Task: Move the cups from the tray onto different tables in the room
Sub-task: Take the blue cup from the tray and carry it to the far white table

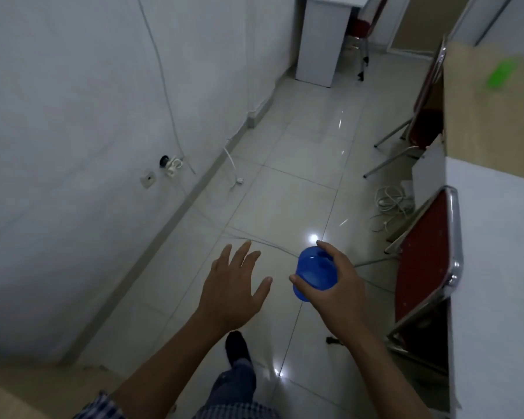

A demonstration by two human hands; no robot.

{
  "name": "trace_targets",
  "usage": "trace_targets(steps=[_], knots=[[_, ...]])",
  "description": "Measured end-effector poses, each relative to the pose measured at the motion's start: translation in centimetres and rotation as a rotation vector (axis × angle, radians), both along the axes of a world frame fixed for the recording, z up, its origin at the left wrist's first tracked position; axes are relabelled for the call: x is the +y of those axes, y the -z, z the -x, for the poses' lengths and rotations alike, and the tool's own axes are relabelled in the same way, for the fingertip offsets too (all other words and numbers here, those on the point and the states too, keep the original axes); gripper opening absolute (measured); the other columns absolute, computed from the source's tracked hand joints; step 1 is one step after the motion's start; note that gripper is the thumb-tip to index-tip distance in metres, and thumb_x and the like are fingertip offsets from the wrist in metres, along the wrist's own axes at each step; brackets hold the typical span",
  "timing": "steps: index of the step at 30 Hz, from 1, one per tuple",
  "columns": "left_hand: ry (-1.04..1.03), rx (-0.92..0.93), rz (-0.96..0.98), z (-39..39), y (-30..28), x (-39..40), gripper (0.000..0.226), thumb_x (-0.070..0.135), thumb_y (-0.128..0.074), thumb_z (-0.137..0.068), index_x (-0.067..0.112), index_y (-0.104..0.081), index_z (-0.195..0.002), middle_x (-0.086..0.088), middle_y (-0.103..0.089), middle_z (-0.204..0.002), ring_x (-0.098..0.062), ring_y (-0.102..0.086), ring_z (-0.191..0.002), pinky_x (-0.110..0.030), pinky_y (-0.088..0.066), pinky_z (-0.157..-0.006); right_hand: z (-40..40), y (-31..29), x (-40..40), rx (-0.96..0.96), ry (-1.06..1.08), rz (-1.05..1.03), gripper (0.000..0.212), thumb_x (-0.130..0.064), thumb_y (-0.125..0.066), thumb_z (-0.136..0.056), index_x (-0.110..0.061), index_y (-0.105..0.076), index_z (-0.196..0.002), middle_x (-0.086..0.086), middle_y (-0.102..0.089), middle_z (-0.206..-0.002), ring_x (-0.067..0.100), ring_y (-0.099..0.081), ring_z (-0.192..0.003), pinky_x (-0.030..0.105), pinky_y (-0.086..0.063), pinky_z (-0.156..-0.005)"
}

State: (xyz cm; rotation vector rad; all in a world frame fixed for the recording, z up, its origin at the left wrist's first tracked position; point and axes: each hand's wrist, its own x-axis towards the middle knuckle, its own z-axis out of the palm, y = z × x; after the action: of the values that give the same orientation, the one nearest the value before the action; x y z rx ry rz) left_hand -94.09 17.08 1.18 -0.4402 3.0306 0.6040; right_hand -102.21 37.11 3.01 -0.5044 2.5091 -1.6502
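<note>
Room: tiled floor, white wall along the left of the frame; white table at the right edge, red chair beside it.
Cup: blue, lower centre, carried above the floor, tilted, axis running up-frame.
Right hand: fingers clamped around the cup.
Left hand: fingers spread, empty, just left of the cup.
Key relation: table lies right of the cup; right hand nearer.

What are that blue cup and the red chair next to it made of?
The blue cup in the right hand looks like translucent, glossy plastic. The chair seems to have a shiny chromed metal frame, with a matte red padded back, fabric or vinyl; I can't tell which.
</note>
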Motion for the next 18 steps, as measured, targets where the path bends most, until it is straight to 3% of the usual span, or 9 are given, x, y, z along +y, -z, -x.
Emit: trace_targets(steps=[5,13,18], knots=[[0.062,0.017,-0.018,7.3,0.0,-3.5,0.07,0.064,-0.038,-0.093,0.021,-0.046,-0.148,-0.002,-0.031,-0.162,-0.032,-0.024,-0.15,-0.047,-0.029,-0.116,7.7,0.5,-3.0,-0.024,0.061,-0.033,0.081,-0.074,-0.078,-0.062,-0.048,-0.048,-0.133,-0.037,-0.049,-0.127,-0.006,-0.051,-0.118,0.017,-0.047,-0.088],[0.131,-0.049,-0.004,19.8,0.3,-7.4,0.072,0.07,-0.031,-0.092,0.029,-0.037,-0.15,0.001,-0.023,-0.165,-0.03,-0.015,-0.153,-0.047,-0.021,-0.12,18.0,0.5,-6.0,-0.061,0.182,-0.017,0.082,-0.07,-0.08,-0.062,-0.046,-0.049,-0.134,-0.034,-0.049,-0.127,-0.007,-0.05,-0.118,0.016,-0.046,-0.088],[0.143,-0.043,0.018,28.7,0.1,-7.8,0.069,0.068,-0.036,-0.094,0.029,-0.037,-0.15,0.001,-0.024,-0.165,-0.031,-0.016,-0.153,-0.048,-0.022,-0.119,25.9,1.2,-6.6,-0.065,0.202,-0.008,0.084,-0.068,-0.078,-0.061,-0.042,-0.049,-0.136,-0.034,-0.048,-0.126,-0.007,-0.05,-0.117,0.016,-0.045,-0.089]])
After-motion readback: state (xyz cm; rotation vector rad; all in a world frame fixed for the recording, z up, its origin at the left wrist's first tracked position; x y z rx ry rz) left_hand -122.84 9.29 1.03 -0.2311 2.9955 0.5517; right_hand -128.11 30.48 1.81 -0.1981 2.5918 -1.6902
